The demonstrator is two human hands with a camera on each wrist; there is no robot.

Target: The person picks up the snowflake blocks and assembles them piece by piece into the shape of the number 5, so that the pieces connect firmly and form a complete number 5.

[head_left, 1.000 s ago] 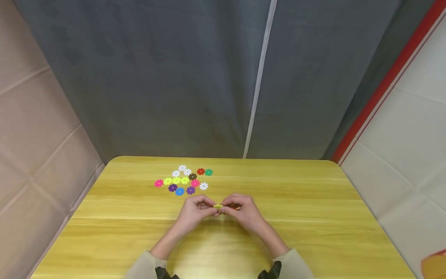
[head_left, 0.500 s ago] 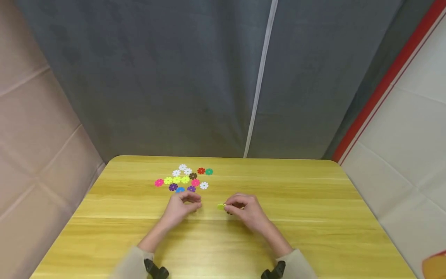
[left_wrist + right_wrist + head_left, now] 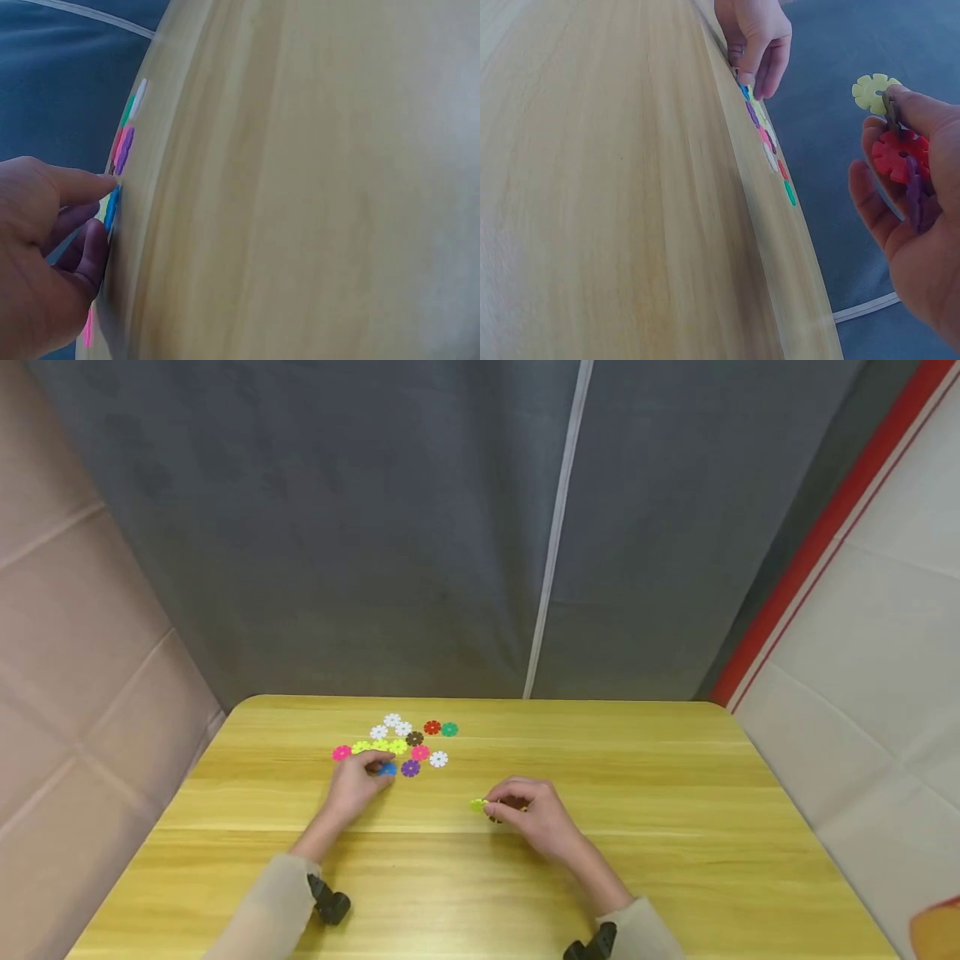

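Yellow wood-grain table [image 3: 675, 827] fills the lower half of the head view, and on it we see the small job in hand: plastic flower-shaped discs being joined together.

Just right of the frame's centre, our right hand [image 3: 534, 814] pinches a small cluster of joined discs [image 3: 896, 127] a little above the table. In the right wrist view, at the right edge, the cluster shows a pale yellow disc [image 3: 874, 91] on top, a red disc [image 3: 900, 155] below it, and brown and purple pieces slotted between; thumb and fingers are curled round it.

Left of centre in the head view, our left hand [image 3: 358, 785] reaches into the loose discs [image 3: 397, 745] lying flat on the table. Its fingertips [image 3: 96, 191] are closed on a blue disc [image 3: 112, 208] at the near edge of the scatter, thumb below and forefinger above, as the left wrist view shows at its left edge. The two hands are well apart.

Around the blue one lie pink, yellow, white, purple, brown, red and green discs, close together in the upper left part of the table. No container holds them.

Behind the table hangs a grey curtain [image 3: 375, 527] with a pale seam. Beige padded panels stand to the left, and a white wall with a red stripe [image 3: 817, 539] stands to the right.
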